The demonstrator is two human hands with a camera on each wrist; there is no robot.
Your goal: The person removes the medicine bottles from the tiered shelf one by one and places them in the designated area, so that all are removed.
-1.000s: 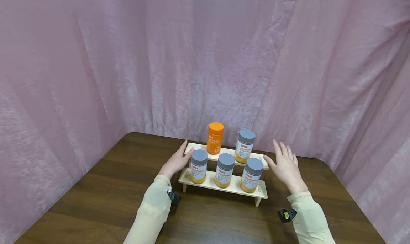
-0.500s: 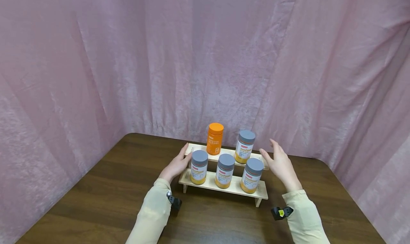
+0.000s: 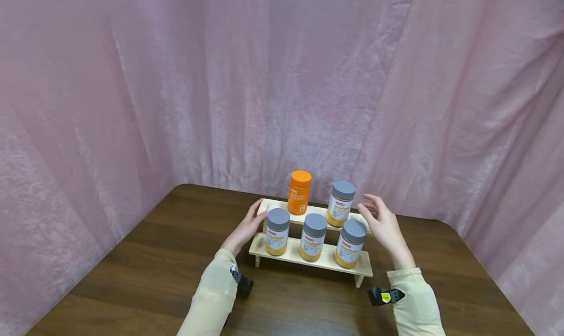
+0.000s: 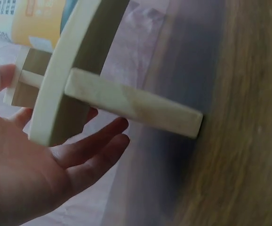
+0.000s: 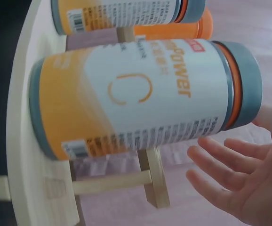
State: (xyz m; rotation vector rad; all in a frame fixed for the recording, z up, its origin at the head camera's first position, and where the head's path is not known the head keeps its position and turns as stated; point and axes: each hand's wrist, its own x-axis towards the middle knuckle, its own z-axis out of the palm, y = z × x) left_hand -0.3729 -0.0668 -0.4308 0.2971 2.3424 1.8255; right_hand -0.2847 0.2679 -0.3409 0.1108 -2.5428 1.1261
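A two-tier wooden stand [image 3: 326, 259] holds supplement jars on the table. An orange jar [image 3: 299, 194] and a grey-lidded jar [image 3: 340, 206] stand on its upper shelf. Along the lower shelf are a left jar [image 3: 277, 234], a middle jar [image 3: 313, 240] and a right jar [image 3: 350, 246], all with grey lids, white-and-yellow labels. My left hand [image 3: 245, 229] holds the stand's left end, thumb and index finger at the upper shelf [image 4: 28, 80]. My right hand [image 3: 385, 227] hangs with loosely bent fingers beside the upper right jar; its thumb overlaps the lower right jar's lid [image 5: 246, 84] in the right wrist view.
The brown wooden table [image 3: 299, 306] reaches back to a pink curtain [image 3: 282, 81] that hangs behind and along both sides. A black camera [image 3: 244, 284] is strapped to the left wrist, and another black camera [image 3: 381, 296] to the right.
My right hand has moved left, closer to the upper right jar, and its spread fingers have bent inward. My left hand stays at the stand's end. The head view has shifted slightly.
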